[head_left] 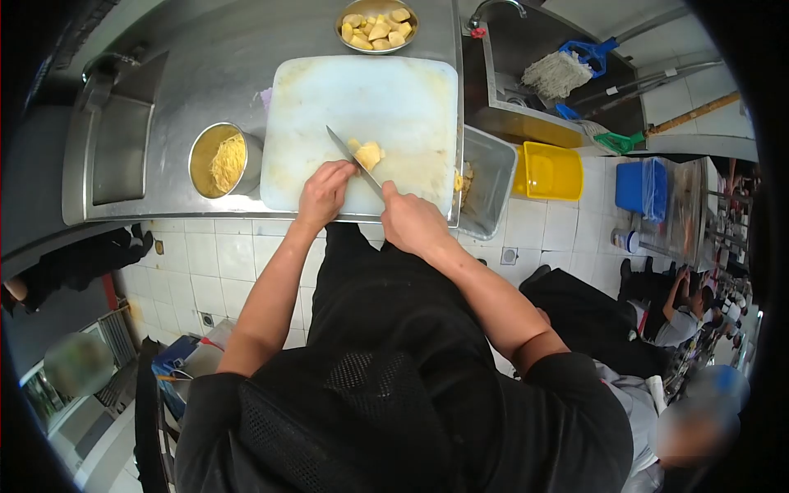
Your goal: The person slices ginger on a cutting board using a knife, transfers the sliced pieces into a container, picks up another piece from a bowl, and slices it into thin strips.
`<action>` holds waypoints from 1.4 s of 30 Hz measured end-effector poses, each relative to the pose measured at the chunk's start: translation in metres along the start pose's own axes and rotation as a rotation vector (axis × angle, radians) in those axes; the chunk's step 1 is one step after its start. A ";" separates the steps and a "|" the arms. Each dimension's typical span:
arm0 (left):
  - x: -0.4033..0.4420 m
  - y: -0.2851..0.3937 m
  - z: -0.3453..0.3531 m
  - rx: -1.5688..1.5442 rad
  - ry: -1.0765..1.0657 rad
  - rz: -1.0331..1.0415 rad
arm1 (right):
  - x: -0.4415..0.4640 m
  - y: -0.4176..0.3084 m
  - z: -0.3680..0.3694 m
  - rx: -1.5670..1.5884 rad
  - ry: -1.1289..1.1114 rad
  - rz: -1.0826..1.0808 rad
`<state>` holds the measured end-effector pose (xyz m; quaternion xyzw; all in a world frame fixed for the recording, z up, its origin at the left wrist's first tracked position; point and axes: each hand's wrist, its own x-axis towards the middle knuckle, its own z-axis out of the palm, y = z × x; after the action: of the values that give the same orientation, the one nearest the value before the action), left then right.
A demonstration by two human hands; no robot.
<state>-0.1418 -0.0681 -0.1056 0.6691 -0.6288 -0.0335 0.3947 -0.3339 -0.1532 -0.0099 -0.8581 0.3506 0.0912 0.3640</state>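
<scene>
My right hand (411,222) is closed round the handle of a kitchen knife (341,145), whose blade points up and to the left across the white cutting board (316,94). Pale yellow pieces that look like peeled ginger (369,154) lie beside the blade, near the middle of the board. My left hand (325,193) is at the board's near edge, its fingers curled and pressed together close to the blade. What those fingers hold, if anything, is hidden. Left of the board stands a metal pot (251,164) of thin yellow shreds (228,163).
A metal bowl (339,33) of yellow chunks stands behind the board. A grey bin (493,185) with scraps and a yellow bin (555,171) are at the right. Sinks flank the steel counter (197,78); mops (559,76) lie over the right one. Other people are nearby.
</scene>
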 end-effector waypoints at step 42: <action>0.009 0.000 0.003 -0.078 -0.004 -0.146 | 0.032 0.034 -0.003 0.698 0.043 0.075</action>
<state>-0.1417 -0.0776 -0.1036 0.6971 -0.5774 -0.0882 0.4158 -0.3328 -0.1888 -0.0403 -0.6702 0.3994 -0.0392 0.6242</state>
